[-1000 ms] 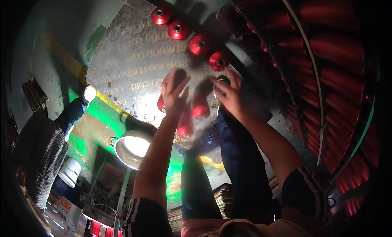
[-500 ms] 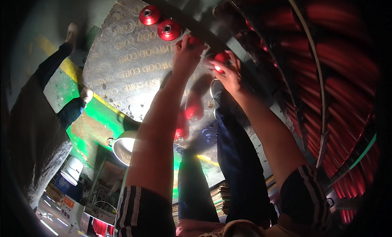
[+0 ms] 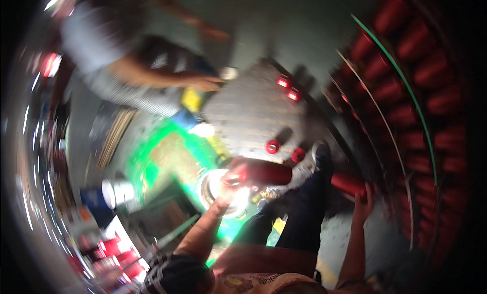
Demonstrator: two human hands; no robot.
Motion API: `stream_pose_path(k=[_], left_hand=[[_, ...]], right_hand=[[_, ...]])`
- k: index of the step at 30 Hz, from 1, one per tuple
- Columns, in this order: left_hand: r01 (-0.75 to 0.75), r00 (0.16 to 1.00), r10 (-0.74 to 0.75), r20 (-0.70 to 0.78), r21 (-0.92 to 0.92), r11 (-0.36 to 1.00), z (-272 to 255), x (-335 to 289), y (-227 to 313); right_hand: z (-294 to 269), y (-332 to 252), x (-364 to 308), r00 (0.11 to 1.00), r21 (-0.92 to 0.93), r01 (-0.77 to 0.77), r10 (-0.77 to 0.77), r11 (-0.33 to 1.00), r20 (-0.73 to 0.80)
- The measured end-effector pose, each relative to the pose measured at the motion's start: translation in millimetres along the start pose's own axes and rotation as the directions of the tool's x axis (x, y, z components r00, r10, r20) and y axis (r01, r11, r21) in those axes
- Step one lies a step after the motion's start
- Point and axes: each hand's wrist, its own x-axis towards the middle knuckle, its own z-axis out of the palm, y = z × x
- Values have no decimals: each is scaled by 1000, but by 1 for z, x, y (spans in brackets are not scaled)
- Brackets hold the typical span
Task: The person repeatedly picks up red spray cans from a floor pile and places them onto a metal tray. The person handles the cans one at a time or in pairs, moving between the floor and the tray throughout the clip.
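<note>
My left hand point(image 3: 229, 186) is closed near the neck end of a red metal cylinder point(image 3: 268, 173), a fire extinguisher body by its look, tilted on its side in the air. My right hand point(image 3: 362, 201) grips the end of a second red cylinder point(image 3: 346, 183), also lying over, to the right of my legs. On the dark printed board point(image 3: 238, 114) in front of my feet stand several more red cylinders, among them one at the far edge point(image 3: 283, 82) and one nearer point(image 3: 272, 146). Motion blur hides how my fingers lie.
Stacked red cylinders point(image 3: 421, 96) fill the right side behind bent rods. A co-worker's arm point(image 3: 167, 80) reaches over the board's far left. Beside my left hand is a round white vessel point(image 3: 209, 188), brightly lit. A white bucket point(image 3: 117, 193) stands left.
My view has swung. Both hands have drawn back from the board, each now carrying a red cylinder. The co-worker's arms and upper body have come into sight.
</note>
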Motion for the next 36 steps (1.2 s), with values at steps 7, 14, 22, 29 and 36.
stream_pose_path(k=[7, 14, 22, 29, 36], left_hand=[[86, 994, -76, 75, -135, 987, -105, -168, 92], [-170, 975, -8, -223, -766, 620, -122, -290, 96], [-266, 963, 64, -261, -961, 76, -107, -342, 80], [-102, 986, 125, -111, -991, -82, -100, -371, 104], [-43, 990, 128, -64, -987, -157, -126, -364, 95]], right_hand=[[-8, -139, -92, 984, 89, 136, -145, 987, 105], [58, -239, -177, 871, 774, -427, -16, 468, 491], [123, -284, -277, 253, 252, -966, -5, -54, 967], [148, -302, -324, 72, 60, -996, -191, -67, 979], [185, -297, -330, -13, -48, -993, -299, -111, 954]])
